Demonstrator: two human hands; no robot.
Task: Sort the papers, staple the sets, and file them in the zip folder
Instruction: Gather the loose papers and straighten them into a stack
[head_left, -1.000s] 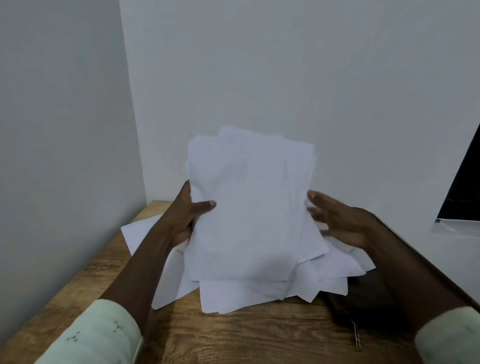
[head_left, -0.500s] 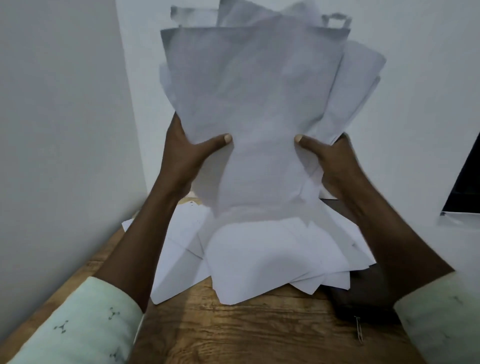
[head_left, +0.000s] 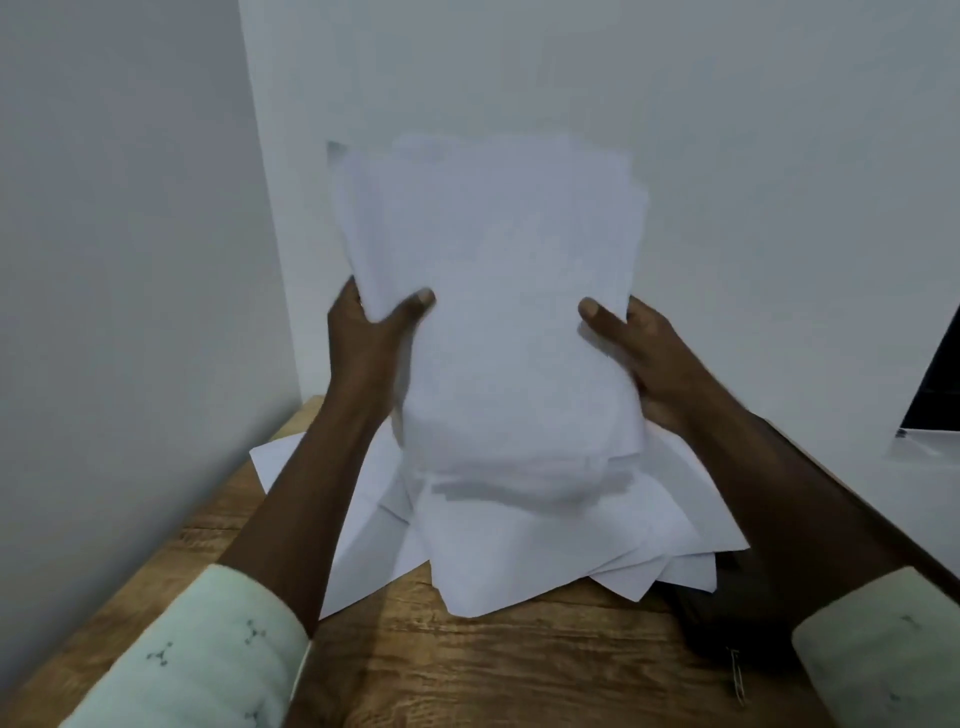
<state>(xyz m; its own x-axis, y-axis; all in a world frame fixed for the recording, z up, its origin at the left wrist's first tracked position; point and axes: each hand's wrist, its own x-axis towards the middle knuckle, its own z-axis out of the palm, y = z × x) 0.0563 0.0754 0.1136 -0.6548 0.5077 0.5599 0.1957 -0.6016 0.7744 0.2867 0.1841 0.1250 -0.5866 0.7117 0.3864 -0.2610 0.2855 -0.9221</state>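
Note:
I hold a stack of white papers (head_left: 493, 291) upright above the desk, its lower edge resting on or just over the loose sheets. My left hand (head_left: 363, 338) grips the stack's left edge, thumb on the front. My right hand (head_left: 649, 353) grips the right edge the same way. Under the stack, more loose white sheets (head_left: 519, 551) lie fanned out on the wooden desk (head_left: 467, 665). A dark object, perhaps the zip folder (head_left: 727, 613), lies partly hidden under my right forearm, with a metal zip pull or clip (head_left: 737, 680) at its near edge.
White walls close in on the left and behind the desk. A dark screen or panel (head_left: 940, 384) stands at the right edge of view. The wooden desk surface shows bare near me.
The stack was lifted high toward the camera half a second ago; it has now come back down, and its sheets look more evenly aligned than a second ago.

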